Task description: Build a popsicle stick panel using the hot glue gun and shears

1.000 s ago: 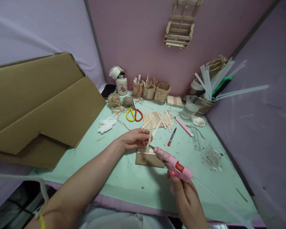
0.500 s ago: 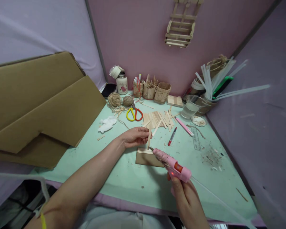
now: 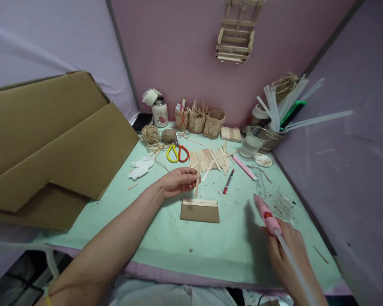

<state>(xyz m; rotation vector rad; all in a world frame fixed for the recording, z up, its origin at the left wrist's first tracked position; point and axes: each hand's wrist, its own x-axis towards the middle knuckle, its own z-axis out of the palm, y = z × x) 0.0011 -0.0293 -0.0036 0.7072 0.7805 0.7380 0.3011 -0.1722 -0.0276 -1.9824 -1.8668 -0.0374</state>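
Pinched in my left hand (image 3: 180, 182) is a wooden craft stick (image 3: 197, 183), held upright just behind a small brown cardboard piece (image 3: 199, 213). Pale craft sticks (image 3: 199, 203) lie side by side along the cardboard's far edge. My right hand (image 3: 285, 240) grips a pink hot glue gun (image 3: 267, 216) over the right part of the table, its nozzle pointing away from me. A long translucent glue stick (image 3: 292, 259) runs out of its back end. Fingers of the right hand are partly hidden behind the gun.
Loose craft sticks (image 3: 207, 159), scissors (image 3: 178, 154), a red-tipped pen (image 3: 229, 181) and a pink cutter (image 3: 244, 168) lie beyond my hands. A plastic cup of liquid (image 3: 251, 143) stands back right. Large folded cardboard (image 3: 51, 140) takes up the left. Twine balls (image 3: 150, 135) sit behind.
My right hand has moved the glue gun right, away from the craft stick and cardboard. The left hand still holds the stick in nearly the same place.
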